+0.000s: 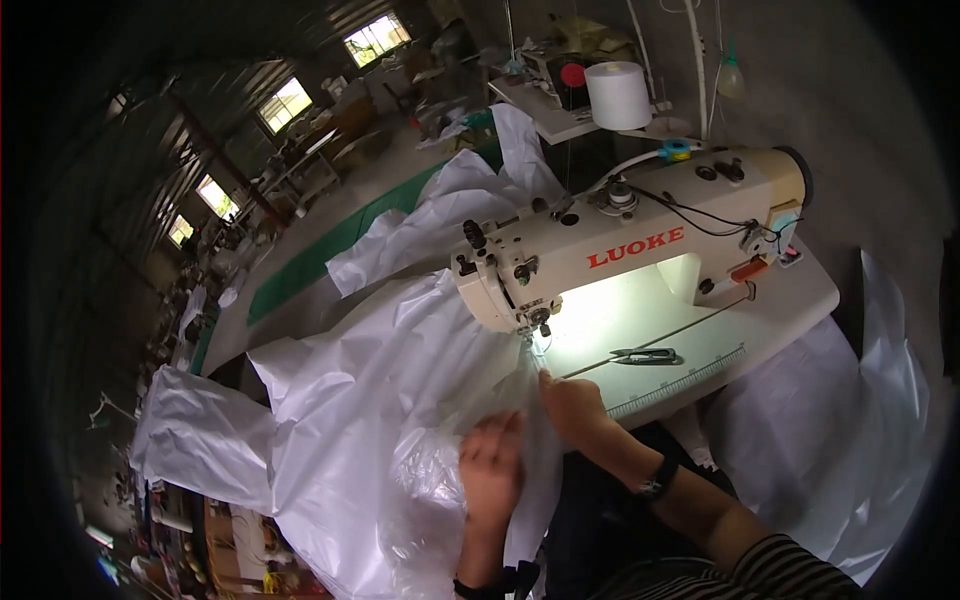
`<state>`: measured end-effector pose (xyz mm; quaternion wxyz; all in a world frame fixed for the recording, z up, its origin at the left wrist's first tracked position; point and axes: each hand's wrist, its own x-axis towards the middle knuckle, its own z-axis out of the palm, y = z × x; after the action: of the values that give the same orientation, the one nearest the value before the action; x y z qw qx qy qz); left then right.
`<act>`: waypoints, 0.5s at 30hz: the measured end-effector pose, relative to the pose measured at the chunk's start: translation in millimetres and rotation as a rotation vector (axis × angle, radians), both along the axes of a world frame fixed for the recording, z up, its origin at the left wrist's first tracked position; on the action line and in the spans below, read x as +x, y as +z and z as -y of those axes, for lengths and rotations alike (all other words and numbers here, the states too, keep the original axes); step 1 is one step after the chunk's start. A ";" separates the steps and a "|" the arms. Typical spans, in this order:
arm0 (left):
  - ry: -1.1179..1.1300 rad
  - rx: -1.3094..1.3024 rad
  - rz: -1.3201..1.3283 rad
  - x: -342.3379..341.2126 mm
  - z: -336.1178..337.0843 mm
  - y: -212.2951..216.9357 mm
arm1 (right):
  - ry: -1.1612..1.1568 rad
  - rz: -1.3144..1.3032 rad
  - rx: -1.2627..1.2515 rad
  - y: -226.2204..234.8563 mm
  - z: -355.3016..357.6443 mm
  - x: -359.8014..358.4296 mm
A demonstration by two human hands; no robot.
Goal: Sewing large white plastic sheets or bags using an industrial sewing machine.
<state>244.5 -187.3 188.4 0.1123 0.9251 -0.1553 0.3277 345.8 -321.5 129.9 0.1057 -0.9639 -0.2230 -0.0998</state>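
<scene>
A large piece of shiny white sheeting [345, 385] drapes over the left of the sewing machine [640, 235] and down in front. One edge runs under the needle area [530, 340], where the machine's lamp shines. My right hand [575, 405] is just in front of the needle, its fingers closed on the sheeting's edge beside the bed. Lower and further left, my left hand [490, 465] rests on the crinkled part of the sheeting; its fingers look bent but are blurred, so their grip is unclear. Thread snips [645, 356] lie on the machine bed, right of my right hand.
A white thread cone [618, 96] stands behind the machine. More white sheeting [800, 430] hangs at the right. A ruler strip [680, 385] lines the table's front edge. Beyond the machine is a long green-edged table [330, 245]; a cluttered shelf [240, 545] stands at lower left.
</scene>
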 end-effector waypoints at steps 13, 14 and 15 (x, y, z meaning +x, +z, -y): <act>-0.071 0.046 -0.253 67.6 1.8 -56.8 | 0.186 -0.131 0.800 34.4 59.3 70.3; -0.075 0.045 -0.251 68.8 3.6 -56.9 | 0.208 -0.112 0.830 34.9 59.0 72.7; -0.076 0.025 -0.247 69.1 3.1 -57.8 | 0.233 -0.096 0.862 34.6 56.4 74.2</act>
<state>313.6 -190.3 130.6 0.1316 0.9532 -0.1793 0.2050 420.0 -377.9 164.5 0.5183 -0.8039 -0.2632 -0.1261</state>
